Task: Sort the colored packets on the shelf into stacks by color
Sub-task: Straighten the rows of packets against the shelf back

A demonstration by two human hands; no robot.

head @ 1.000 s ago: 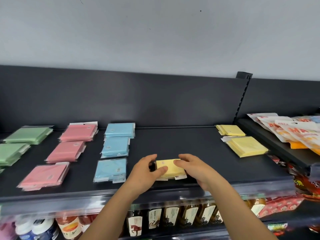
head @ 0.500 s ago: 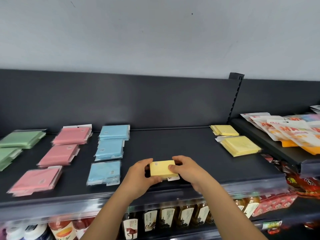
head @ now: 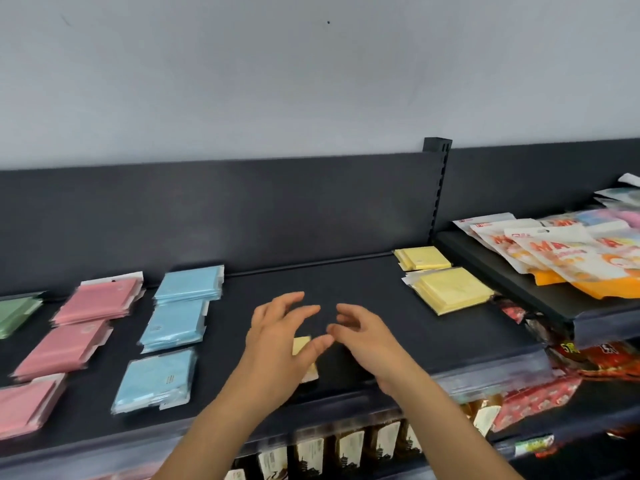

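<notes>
My left hand (head: 277, 337) and right hand (head: 367, 341) hover, fingers spread, holding nothing. The yellow packet (head: 301, 345) lies under the left palm, nearer that hand.

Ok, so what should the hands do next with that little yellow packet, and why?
Probably grip the yellow packet and carry it right to the nearer yellow stack. The left hand and right hand are open and hold nothing. The packet lies alone near the front of the shelf, partly under the left hand, apart from the other yellows at the back right.
</notes>
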